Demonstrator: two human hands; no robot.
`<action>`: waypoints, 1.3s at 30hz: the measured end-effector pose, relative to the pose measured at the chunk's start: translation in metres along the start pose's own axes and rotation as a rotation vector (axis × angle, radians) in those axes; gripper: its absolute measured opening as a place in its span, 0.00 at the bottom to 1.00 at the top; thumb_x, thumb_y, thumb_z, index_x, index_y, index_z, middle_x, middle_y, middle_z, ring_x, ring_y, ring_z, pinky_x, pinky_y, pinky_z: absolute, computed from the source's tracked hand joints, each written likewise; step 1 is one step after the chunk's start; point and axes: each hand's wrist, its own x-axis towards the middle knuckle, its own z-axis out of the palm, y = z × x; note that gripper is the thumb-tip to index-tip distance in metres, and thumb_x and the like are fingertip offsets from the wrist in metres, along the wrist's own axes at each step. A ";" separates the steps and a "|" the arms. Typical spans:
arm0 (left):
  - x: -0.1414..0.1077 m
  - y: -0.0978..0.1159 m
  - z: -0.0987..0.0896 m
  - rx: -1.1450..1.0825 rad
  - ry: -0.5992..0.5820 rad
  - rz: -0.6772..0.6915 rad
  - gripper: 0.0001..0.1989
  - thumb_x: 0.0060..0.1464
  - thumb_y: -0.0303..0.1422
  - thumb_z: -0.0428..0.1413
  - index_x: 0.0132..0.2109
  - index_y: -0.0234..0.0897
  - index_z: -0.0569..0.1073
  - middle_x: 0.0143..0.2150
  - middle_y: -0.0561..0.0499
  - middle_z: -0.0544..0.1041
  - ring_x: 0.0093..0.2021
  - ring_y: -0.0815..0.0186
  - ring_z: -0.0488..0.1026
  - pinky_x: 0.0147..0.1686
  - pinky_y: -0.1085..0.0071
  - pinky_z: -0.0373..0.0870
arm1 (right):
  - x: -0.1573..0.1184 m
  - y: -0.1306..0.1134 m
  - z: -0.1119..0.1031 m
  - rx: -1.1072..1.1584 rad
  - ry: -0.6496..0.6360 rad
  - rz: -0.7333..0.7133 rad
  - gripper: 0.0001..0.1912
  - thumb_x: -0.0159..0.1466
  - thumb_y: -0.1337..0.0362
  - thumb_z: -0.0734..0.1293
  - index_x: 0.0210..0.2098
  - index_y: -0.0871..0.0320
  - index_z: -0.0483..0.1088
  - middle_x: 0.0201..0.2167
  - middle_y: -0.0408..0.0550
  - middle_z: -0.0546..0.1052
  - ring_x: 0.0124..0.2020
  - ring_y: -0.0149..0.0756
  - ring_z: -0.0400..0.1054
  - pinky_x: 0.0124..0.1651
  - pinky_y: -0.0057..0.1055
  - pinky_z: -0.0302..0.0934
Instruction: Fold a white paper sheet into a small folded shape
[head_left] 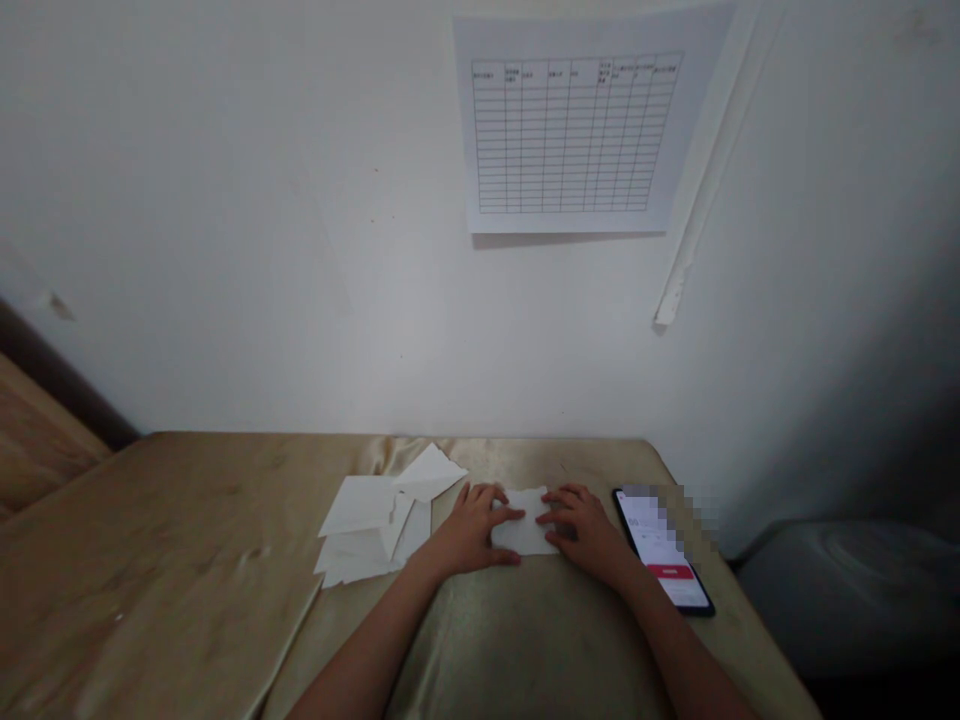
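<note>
A small white sheet of paper (529, 530) lies flat on the cloth-covered table in front of me. My left hand (474, 528) rests on its left side, fingers spread, thumb near the lower edge. Over the right side lies my right hand (583, 528), its fingers apart and touching the paper. Parts of the sheet's left and right edges are hidden under the fingers. Left of my left hand is a loose pile of white paper pieces (364, 505), some folded and overlapping, with one piece (431, 472) at an angle on top.
A phone (667, 560) with its screen lit lies near the table's right edge. The tan satin cloth (187, 560) covers the table, which meets a white wall. A printed table sheet (574, 140) hangs there. A grey rounded object (847, 590) stands right of the table.
</note>
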 end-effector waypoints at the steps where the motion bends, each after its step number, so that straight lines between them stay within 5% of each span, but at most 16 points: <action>1: 0.000 0.000 -0.001 -0.002 0.001 0.000 0.35 0.45 0.53 0.67 0.61 0.56 0.71 0.59 0.47 0.68 0.63 0.49 0.61 0.67 0.43 0.46 | 0.000 0.000 0.000 -0.001 -0.003 -0.003 0.15 0.61 0.62 0.69 0.47 0.43 0.78 0.59 0.43 0.72 0.66 0.47 0.52 0.68 0.52 0.45; 17: -0.001 0.008 -0.011 -0.030 0.026 0.005 0.23 0.50 0.49 0.66 0.52 0.51 0.78 0.57 0.47 0.70 0.60 0.51 0.64 0.64 0.48 0.55 | -0.004 -0.004 -0.004 0.064 -0.044 -0.120 0.23 0.54 0.54 0.77 0.49 0.45 0.77 0.62 0.46 0.70 0.67 0.48 0.52 0.68 0.49 0.48; 27: 0.000 0.007 -0.010 -0.058 0.069 -0.016 0.11 0.57 0.44 0.61 0.45 0.47 0.81 0.55 0.49 0.76 0.59 0.54 0.67 0.66 0.46 0.50 | 0.001 0.000 0.001 0.069 0.033 -0.126 0.07 0.64 0.61 0.69 0.39 0.50 0.80 0.52 0.45 0.78 0.62 0.43 0.61 0.66 0.46 0.52; 39: 0.001 0.009 -0.019 -0.156 -0.004 -0.102 0.18 0.61 0.47 0.57 0.54 0.49 0.77 0.57 0.50 0.78 0.66 0.52 0.63 0.69 0.42 0.41 | 0.003 -0.004 -0.001 0.011 0.181 0.018 0.10 0.67 0.62 0.65 0.37 0.56 0.79 0.44 0.52 0.78 0.49 0.40 0.69 0.58 0.38 0.58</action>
